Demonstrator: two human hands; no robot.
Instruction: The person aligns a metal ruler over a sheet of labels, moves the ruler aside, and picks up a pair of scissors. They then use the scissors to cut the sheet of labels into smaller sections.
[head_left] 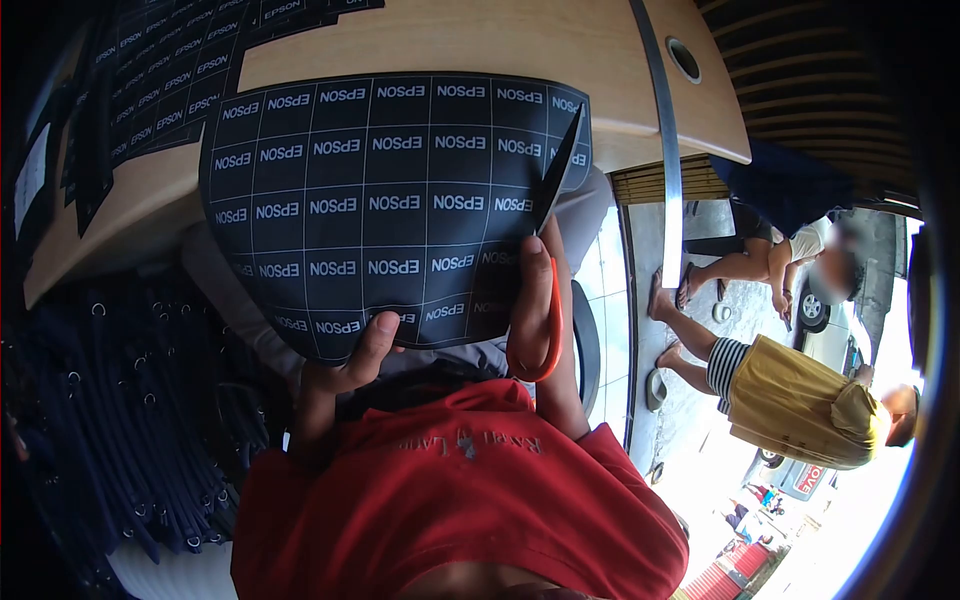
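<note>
A dark sheet [395,230] printed with a grid of EPSON labels spreads in front of me, its lettering upside down in this view. My left hand [350,362] grips its near edge, thumb on top and the other fingers hidden underneath. In my right hand [538,300] is a pair of scissors [560,165] with orange handles, a finger and thumb around the loops. A dark blade lies over the sheet's right side, pointing to its far right corner. A narrow part of the sheet shows to the right of the blade.
More printed sheets [165,85] lie on the wooden table [480,45] at the far left. A metal strip [668,150] crosses the table's right end. Dark straps with metal rings [150,420] hang at left. Two people [800,400] are outside at right, beside parked vehicles.
</note>
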